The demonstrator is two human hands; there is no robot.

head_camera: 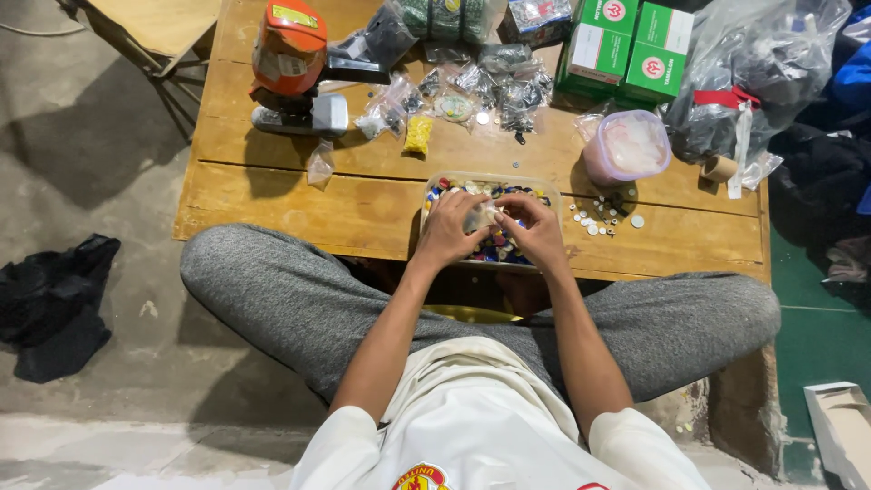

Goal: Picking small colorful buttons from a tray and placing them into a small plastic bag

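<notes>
My left hand (449, 229) and my right hand (535, 229) meet over a clear plastic tray (435, 181) full of small coloured buttons. Both hands pinch a small clear plastic bag (481, 216) between them, just above the buttons. The tray rests on a low wooden table (272, 200) near its front edge. My crossed legs in grey trousers sit in front of the table.
A pink lidded tub (626, 145) stands to the right with loose white buttons (599, 216) beside it. An orange machine (288, 54), several small bags, green boxes (626, 45) and a large plastic bag (762, 63) crowd the back. Black cloth (54, 299) lies on the floor at left.
</notes>
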